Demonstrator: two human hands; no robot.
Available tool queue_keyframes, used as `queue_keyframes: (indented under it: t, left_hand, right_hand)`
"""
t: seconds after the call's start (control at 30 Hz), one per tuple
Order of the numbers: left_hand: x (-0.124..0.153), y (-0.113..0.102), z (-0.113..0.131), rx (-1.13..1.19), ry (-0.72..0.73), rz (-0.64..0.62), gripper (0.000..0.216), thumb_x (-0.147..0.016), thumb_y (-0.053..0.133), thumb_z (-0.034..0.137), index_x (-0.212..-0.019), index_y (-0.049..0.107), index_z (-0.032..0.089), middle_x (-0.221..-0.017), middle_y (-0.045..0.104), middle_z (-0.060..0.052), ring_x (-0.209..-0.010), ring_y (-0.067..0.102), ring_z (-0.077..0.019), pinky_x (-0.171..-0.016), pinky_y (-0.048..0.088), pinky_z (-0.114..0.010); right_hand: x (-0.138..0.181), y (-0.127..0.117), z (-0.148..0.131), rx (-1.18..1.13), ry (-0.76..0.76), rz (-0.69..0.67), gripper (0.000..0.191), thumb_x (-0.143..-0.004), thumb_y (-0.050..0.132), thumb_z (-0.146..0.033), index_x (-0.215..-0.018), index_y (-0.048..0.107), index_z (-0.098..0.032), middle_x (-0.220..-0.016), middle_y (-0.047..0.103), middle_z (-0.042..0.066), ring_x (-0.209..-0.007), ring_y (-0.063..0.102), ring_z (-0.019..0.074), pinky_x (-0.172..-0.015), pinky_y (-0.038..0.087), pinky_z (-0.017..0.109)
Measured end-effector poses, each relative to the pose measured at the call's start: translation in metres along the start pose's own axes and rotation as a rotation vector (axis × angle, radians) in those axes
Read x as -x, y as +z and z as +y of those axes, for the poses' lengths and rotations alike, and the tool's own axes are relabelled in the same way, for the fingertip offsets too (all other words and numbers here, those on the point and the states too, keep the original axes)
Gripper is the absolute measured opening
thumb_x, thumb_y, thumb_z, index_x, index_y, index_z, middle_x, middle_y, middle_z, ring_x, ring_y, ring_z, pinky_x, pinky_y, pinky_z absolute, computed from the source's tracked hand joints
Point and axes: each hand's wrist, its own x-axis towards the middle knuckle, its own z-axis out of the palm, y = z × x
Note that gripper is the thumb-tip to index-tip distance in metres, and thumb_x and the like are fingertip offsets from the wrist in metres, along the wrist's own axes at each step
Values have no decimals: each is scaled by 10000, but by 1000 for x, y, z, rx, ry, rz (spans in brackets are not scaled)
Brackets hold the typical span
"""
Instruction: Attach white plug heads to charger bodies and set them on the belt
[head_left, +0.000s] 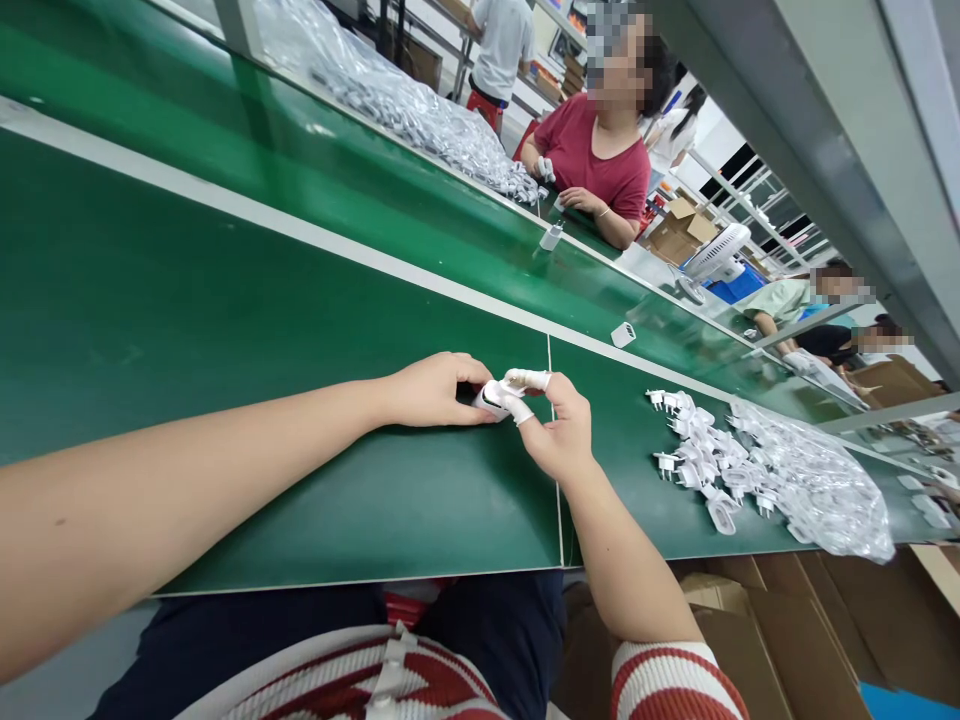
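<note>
Over the green work surface (300, 300), my left hand (435, 390) is closed on a white charger housing (491, 398), thumb below and fingers above. A dark opening shows at the housing's right end. My right hand (559, 425) wears white finger covers on thumb and forefinger. Those two fingers pinch a small white plug part (514, 388) against the housing's open end; the fingers partly hide it, so I cannot tell how far it sits in. To the right of my right hand lies a loose pile of white plug parts (697, 450) with two-pin ends.
A clear plastic bag (825, 480) of plug parts adjoins the pile. White chargers (623, 334) (552, 237) stand on the belt behind a pale rail (375, 260). Across it, a person in a red shirt (600, 150) handles parts beside a large bag (405, 110). Cardboard boxes (787, 640) are below right.
</note>
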Motion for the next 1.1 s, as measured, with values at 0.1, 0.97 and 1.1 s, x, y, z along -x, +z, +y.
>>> queue_keyframes:
  t: [0.1,0.97,1.1]
  left_hand:
    - [0,0,0,13,-1,1,353,-857,717,549,-969,795,224,-943,755,-27,-933,657,-221,-867,455,-322]
    - [-1,4,-5,-6,-2,27,413,-824,738,585,-1028,797,232,-1010,789,-34,-976,700,-255,-885,507,-333]
    - [1,8,-3,22,-25,48,542,-805,753,611,-1212,783,255,-1120,803,-47,-1026,725,-279,-932,553,-364]
  right_hand:
    - [-1,-1,0,53,-15,-50,209,-936,707,-276,-1138,759,-275,-1072,822,37,-925,735,203,-888,605,382]
    - [-4,4,-4,354,50,-183,280,-751,652,-85,-958,736,-255,-919,787,27,-930,676,247,-1132,453,475]
    - [8,1,-2,149,140,-151,405,-892,701,-262,-1296,685,-279,-1191,798,58,-1099,696,262,-1177,436,506]
